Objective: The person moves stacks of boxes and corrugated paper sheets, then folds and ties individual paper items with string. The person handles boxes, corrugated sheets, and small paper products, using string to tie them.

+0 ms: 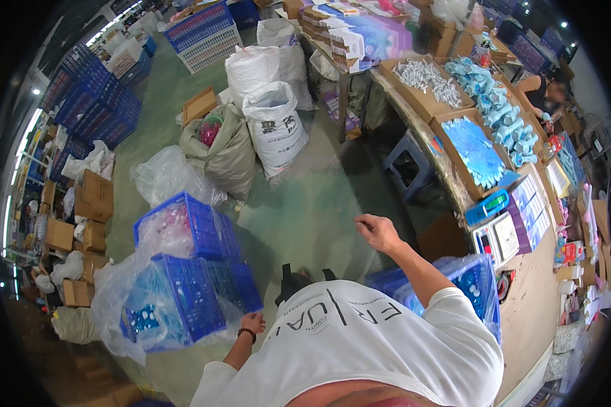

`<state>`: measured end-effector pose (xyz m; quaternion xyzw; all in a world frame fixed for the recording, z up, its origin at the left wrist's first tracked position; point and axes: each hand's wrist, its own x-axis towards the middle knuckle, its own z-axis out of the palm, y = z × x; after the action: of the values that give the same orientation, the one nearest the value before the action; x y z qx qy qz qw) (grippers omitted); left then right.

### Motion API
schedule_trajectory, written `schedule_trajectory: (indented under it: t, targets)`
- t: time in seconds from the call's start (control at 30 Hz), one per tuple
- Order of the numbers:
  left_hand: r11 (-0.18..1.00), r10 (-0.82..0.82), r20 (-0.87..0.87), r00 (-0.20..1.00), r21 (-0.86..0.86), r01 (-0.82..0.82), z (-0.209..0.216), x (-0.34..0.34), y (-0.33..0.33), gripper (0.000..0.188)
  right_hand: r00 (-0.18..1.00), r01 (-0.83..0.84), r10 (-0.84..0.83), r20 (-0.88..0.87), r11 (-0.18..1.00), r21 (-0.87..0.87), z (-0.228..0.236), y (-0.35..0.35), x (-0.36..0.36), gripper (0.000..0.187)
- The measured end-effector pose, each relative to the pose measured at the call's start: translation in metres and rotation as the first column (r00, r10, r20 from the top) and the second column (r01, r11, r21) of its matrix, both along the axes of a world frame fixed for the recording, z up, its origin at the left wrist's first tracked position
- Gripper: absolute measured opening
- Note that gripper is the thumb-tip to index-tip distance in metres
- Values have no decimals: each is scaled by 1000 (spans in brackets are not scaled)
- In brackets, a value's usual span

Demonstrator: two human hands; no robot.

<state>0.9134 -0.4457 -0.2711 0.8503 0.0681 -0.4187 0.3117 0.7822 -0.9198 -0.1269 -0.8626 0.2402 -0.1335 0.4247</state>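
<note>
**A:** Blue crate (183, 308) first, the big one on the floor at the person's left, lined with a clear plastic bag (112, 308) and filled with small blue and clear pieces. A second blue crate (197, 227) sits just behind it, touching, with pinkish pieces inside.

**B:** How would it handle?

**A:** I'd judge it stiff and fairly heavy when this full. The lattice walls give good finger holds, so the top rim on two opposite sides looks like the place to grip. The bag is soft and slippery; pulling on that alone would likely tear it or spill the load.

**B:** And the hands?

**A:** The left hand (252, 322) hangs beside the near corner of the crate, fingers curled shut, holding nothing that I can see. The right hand (377, 232) is raised in the air over the green floor (299, 203), loosely closed and empty, well apart from both crates.

**B:** Anything to the right?

**A:** A third blue crate (478, 281) with a bag liner stands against the counter (529, 305), next to a small scale (497, 237).
</note>
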Motion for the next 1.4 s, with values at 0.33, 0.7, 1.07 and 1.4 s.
schedule_trajectory:
  t: [0.33, 0.7, 1.07, 1.4]
  targets:
    - [982, 115, -108, 987, -135, -130, -94, 294, -158, 23, 984, 167, -169, -63, 986, -23, 10, -148, 182, 22]
    - [582, -358, 731, 581, -312, 751, 57, 546, -660, 41, 857, 515, -494, -148, 834, 197, -20, -287, 238, 26]
    - [502, -335, 818, 467, -264, 824, 184, 610, -957, 35, 851, 475, -523, -34, 742, 473, -63, -528, 362, 50]
    - [153, -529, 847, 49, 39, 988, 198, 658, -1190, 42, 637, 579, -771, 4, 482, 658, -40, -619, 459, 69]
